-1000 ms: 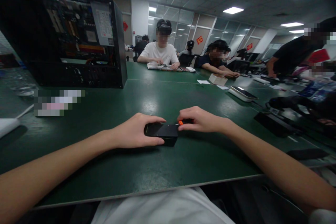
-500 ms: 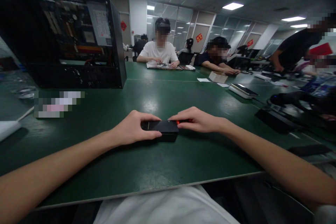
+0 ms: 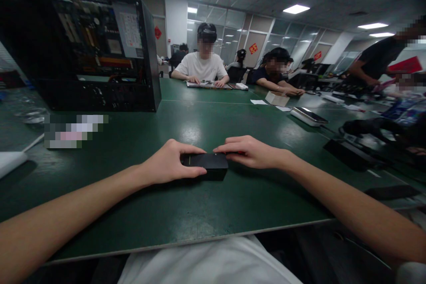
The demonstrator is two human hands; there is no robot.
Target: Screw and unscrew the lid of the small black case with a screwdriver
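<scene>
A black rectangular box (image 3: 213, 161) lies on the green table in front of me. My left hand (image 3: 169, 162) grips its left end, thumb along the near side and fingers along the far side. A thin light line crosses the top of the box near that hand. At the box's right end is my right hand (image 3: 251, 151), fingers bent together with the forefinger reaching to the far right corner. A small red object (image 3: 242, 152) shows between its fingers, mostly hidden, so I cannot make out its kind.
An opened computer case (image 3: 151, 57) stands at the back left, with its inside parts showing. On the right lie a white-edged device (image 3: 309, 116), a small cardboard box (image 3: 277, 98) and a black block (image 3: 346, 156). Across the table sits a person in a white shirt (image 3: 204, 66); other people are nearby.
The bright red spot by the right fingers is now mostly covered as those fingers close in. My left hand keeps its hold on the box. A standing person at right has shifted a red sheet.
</scene>
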